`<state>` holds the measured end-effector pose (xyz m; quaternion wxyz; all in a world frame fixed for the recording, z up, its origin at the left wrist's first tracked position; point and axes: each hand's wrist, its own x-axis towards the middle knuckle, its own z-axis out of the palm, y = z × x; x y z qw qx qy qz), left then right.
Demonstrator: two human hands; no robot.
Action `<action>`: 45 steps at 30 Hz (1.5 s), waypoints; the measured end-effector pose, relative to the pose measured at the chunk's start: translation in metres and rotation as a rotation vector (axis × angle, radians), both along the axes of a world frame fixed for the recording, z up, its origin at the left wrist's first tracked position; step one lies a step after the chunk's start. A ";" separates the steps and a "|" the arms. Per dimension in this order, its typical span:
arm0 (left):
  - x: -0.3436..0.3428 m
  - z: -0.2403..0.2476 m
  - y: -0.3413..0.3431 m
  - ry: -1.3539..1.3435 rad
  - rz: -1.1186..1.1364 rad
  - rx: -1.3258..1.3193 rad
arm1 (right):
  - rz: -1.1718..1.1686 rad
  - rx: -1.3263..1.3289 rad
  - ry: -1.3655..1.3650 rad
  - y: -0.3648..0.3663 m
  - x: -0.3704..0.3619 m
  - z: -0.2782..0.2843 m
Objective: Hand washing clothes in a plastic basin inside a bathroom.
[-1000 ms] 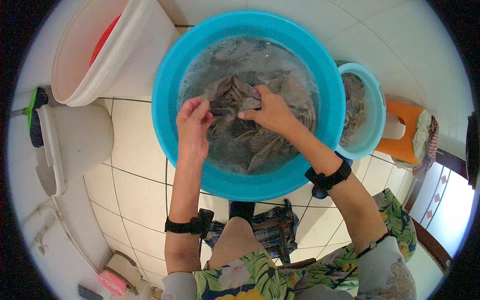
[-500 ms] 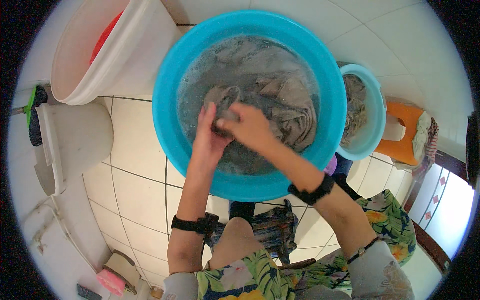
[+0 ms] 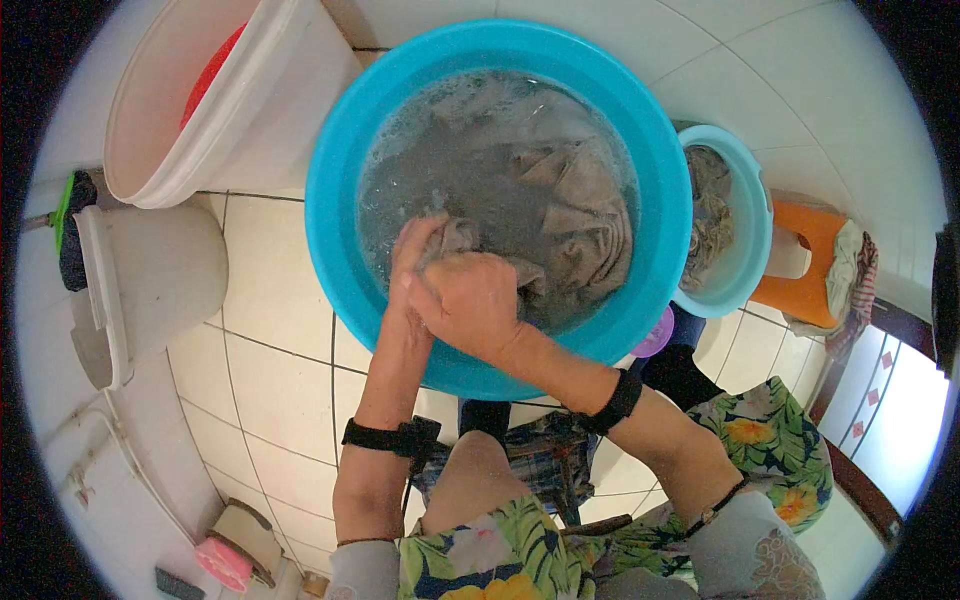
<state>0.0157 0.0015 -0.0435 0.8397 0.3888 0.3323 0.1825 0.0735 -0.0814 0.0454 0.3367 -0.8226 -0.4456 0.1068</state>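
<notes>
A wide blue basin (image 3: 335,140) holds murky, sudsy water and a soaked grey-brown cloth (image 3: 590,215). Over its near left part my two hands come together. My left hand (image 3: 412,262) grips a bunched piece of the wet cloth, which shows just past its fingers. Curled into a fist, my right hand (image 3: 470,298) presses against the left palm and wrist, on the same bunched cloth. The right fingers are turned under, so how much cloth they hold is partly hidden. The rest of the cloth lies in folds on the right side of the water.
A smaller light-blue basin (image 3: 750,275) with wet cloth stands right of the big one, beside an orange stool (image 3: 815,265) with cloths on it. Large white bucket (image 3: 270,110) at far left; lidded pale bin (image 3: 170,285) below it. Purple item (image 3: 655,335) by the basin's right edge.
My right hand has moved toward me and down along the left hand, from the fingers to the palm and wrist. The bunched cloth sits lower in the water.
</notes>
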 end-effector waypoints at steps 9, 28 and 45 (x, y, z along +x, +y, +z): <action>0.020 0.044 0.004 0.227 0.155 -0.230 | -0.283 -0.267 0.026 0.000 0.068 -0.014; 0.017 0.043 0.014 0.110 -0.045 -0.586 | 0.007 -0.202 0.206 -0.018 0.005 0.021; 0.009 0.010 -0.004 0.229 0.151 -0.416 | -0.162 -0.293 -0.053 0.012 0.050 -0.023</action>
